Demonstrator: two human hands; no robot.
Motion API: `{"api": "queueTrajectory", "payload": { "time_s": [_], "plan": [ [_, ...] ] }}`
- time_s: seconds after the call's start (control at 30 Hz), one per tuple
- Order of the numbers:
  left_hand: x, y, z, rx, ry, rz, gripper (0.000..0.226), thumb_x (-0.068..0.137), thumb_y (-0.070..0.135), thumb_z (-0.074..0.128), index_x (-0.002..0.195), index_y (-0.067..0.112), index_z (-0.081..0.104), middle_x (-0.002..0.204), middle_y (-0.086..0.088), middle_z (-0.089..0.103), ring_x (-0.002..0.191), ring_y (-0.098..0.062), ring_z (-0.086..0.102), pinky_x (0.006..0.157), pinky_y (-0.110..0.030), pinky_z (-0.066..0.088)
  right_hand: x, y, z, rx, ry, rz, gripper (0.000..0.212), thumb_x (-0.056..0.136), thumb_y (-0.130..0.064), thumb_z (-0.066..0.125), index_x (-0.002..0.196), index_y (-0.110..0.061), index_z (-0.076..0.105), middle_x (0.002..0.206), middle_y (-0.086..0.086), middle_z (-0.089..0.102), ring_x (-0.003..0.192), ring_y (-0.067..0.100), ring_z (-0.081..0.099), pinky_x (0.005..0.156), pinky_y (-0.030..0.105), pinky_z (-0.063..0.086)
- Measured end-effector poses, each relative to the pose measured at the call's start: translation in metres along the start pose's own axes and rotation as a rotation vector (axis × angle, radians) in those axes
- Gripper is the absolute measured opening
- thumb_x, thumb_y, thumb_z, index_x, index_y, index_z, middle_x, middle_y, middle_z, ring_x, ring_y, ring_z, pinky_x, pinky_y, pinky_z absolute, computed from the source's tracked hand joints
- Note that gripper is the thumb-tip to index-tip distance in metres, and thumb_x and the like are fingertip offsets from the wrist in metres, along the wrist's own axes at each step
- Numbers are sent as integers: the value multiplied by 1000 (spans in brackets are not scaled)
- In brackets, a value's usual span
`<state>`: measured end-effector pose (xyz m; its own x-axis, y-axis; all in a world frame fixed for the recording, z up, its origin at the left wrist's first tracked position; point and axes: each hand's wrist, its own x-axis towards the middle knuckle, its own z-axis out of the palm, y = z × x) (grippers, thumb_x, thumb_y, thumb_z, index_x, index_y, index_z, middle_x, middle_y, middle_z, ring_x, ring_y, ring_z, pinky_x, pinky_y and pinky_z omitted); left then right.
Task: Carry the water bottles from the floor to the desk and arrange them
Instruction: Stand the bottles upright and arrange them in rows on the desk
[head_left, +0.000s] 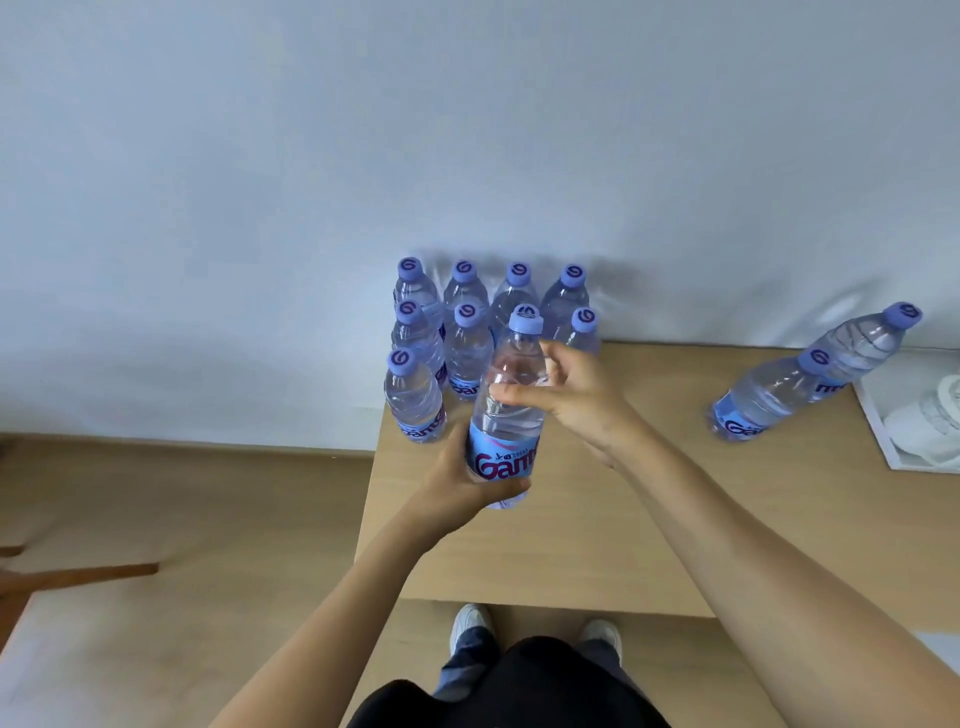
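Note:
A clear water bottle (511, 395) with a blue cap and blue label is held upright just above the wooden desk (571, 545). My left hand (457, 483) grips its lower end around the label. My right hand (571, 397) holds its upper body, fingers curled against the right side. Behind it, several matching bottles (431, 338) stand in rows at the desk's far left corner against the wall. Two more bottles (810, 374) stand at the far right of the desk.
A white tray (878, 426) with white items lies at the desk's right edge. The desk's left edge drops to a wooden floor (182, 519), where a brown wooden furniture piece (78, 574) lies. My feet (470, 623) show below the near edge.

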<state>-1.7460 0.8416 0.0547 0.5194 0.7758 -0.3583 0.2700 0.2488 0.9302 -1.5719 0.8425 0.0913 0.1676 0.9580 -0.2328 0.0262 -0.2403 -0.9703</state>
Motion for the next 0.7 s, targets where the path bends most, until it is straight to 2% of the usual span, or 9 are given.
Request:
{"api": "queueTrajectory", "payload": {
  "time_s": [0.07, 0.1, 0.17, 0.27, 0.33, 0.4, 0.47, 0.6, 0.7],
  "plan": [
    [4, -13, -7, 13, 6, 11, 63, 75, 2, 80, 127, 17, 48, 115, -7, 64, 99, -8, 65, 79, -28, 59, 0, 10, 10, -27, -1, -10, 37, 71, -9, 87, 104, -14, 69, 87, -17, 74, 78, -5, 67, 69, 10, 49],
    [6, -20, -9, 16, 4, 19, 63, 76, 1, 80, 128, 17, 48, 115, -5, 64, 97, -4, 64, 76, -24, 58, 0, 15, 14, -48, 0, -19, 36, 71, -9, 87, 100, -16, 68, 74, -25, 70, 67, -11, 62, 63, 3, 44],
    [10, -35, -11, 18, 19, 37, 68, 75, -3, 78, 131, 18, 46, 114, 3, 63, 93, 7, 63, 72, -14, 53, 0, 26, 23, -106, -2, -39, 35, 69, -12, 88, 93, -23, 65, 62, -32, 61, 59, -14, 58, 57, 0, 38],
    [17, -58, -14, 43, 92, 60, 77, 73, -7, 79, 138, 11, 41, 121, 2, 60, 100, 8, 60, 78, -8, 48, 1, 43, 36, -168, 19, -46, 46, 62, -20, 93, 100, -24, 68, 89, -18, 75, 83, -5, 68, 75, 14, 51],
    [23, -73, -15, 79, 152, 89, 83, 70, -6, 81, 140, 8, 40, 129, -5, 57, 114, -7, 57, 90, -15, 48, 2, 52, 44, -221, 40, -65, 50, 60, -22, 94, 103, -24, 69, 93, -15, 74, 86, -1, 68, 79, 20, 53],
    [28, -85, -16, 118, 205, 102, 86, 66, -6, 83, 140, 7, 42, 128, -10, 53, 120, -21, 52, 101, -33, 47, 2, 59, 51, -271, 52, -74, 49, 58, -26, 94, 99, -28, 69, 83, -22, 70, 76, -6, 63, 72, 14, 47],
    [33, -95, -17, 142, 248, 86, 85, 64, -5, 85, 137, 8, 46, 124, -14, 52, 118, -24, 50, 102, -43, 45, 3, 66, 55, -297, 65, -77, 48, 56, -28, 94, 93, -36, 65, 78, -26, 68, 74, -8, 62, 68, 9, 44],
    [41, -109, -14, 130, 288, 68, 80, 63, -8, 84, 133, 4, 49, 123, -15, 54, 117, -26, 53, 100, -41, 46, 3, 79, 60, -313, 89, -77, 53, 55, -25, 95, 93, -44, 62, 82, -28, 69, 80, -9, 63, 70, 6, 44],
    [46, -117, -11, 98, 337, 37, 77, 63, -6, 84, 131, 3, 48, 123, -14, 57, 113, -24, 57, 94, -31, 48, 2, 83, 63, -335, 104, -127, 57, 57, -23, 93, 94, -51, 59, 86, -39, 64, 83, -15, 59, 71, 1, 40]
  ]
}}
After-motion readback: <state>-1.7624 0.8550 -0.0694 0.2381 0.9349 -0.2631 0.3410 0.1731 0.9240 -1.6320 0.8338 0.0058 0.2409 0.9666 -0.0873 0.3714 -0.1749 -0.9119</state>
